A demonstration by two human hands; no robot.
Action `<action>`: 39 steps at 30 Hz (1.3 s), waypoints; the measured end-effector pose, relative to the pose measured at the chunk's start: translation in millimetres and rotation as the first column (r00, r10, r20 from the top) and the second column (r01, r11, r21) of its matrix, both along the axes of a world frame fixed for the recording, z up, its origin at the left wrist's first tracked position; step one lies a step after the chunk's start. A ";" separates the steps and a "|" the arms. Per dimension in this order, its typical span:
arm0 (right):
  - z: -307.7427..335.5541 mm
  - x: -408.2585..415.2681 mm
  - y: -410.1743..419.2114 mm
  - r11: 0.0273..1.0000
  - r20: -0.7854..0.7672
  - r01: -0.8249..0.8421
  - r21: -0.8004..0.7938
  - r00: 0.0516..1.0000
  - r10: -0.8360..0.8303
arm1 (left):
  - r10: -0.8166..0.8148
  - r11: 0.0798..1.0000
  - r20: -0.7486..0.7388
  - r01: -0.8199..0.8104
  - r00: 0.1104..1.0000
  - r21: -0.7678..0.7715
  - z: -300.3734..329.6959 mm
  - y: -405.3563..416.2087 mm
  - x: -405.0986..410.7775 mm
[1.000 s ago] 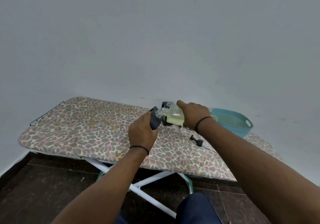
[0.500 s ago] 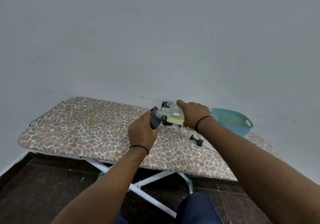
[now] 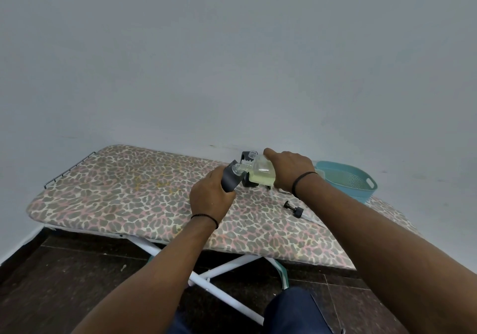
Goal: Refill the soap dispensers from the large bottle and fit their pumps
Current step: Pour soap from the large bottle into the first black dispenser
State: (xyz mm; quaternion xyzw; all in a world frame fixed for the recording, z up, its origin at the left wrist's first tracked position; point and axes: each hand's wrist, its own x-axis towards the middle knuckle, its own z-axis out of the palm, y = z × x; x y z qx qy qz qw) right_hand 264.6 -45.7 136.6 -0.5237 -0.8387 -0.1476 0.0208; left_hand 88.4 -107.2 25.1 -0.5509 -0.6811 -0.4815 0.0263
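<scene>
Clear large plastic bottle [image 3: 260, 172] of pale yellow soap, tipped over the leopard-print board [image 3: 129, 191], felt sloshy and probably slick; my right hand [image 3: 289, 169] gripped its body. Left hand [image 3: 210, 195] gripped the tilted dark grey dispenser [image 3: 232, 178], necks touching.

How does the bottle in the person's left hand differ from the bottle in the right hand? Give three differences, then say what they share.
1. The dark dispenser is opaque; the large bottle is clear, showing pale yellow liquid.
2. The dispenser leans only slightly, mouth up; the large bottle is tipped on its side, neck pointing at the dispenser's mouth.
3. The left hand grips the dispenser; the right hand grips the large bottle.

Shared: both are uncapped and held above the ironing board.
</scene>
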 end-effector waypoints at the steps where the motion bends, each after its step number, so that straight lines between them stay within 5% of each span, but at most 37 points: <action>1: 0.9 -0.2 -0.5 1.000 0.002 0.002 -0.004 1.000 -0.002 | 0.000 1.000 0.002 0.000 1.000 -0.007 0.5 0.1 -0.5; 39: 11.2 -7.0 0.2 1.000 0.032 0.000 0.013 0.999 -0.001 | -0.024 0.999 0.097 0.028 0.995 -0.046 7.8 -4.2 -0.3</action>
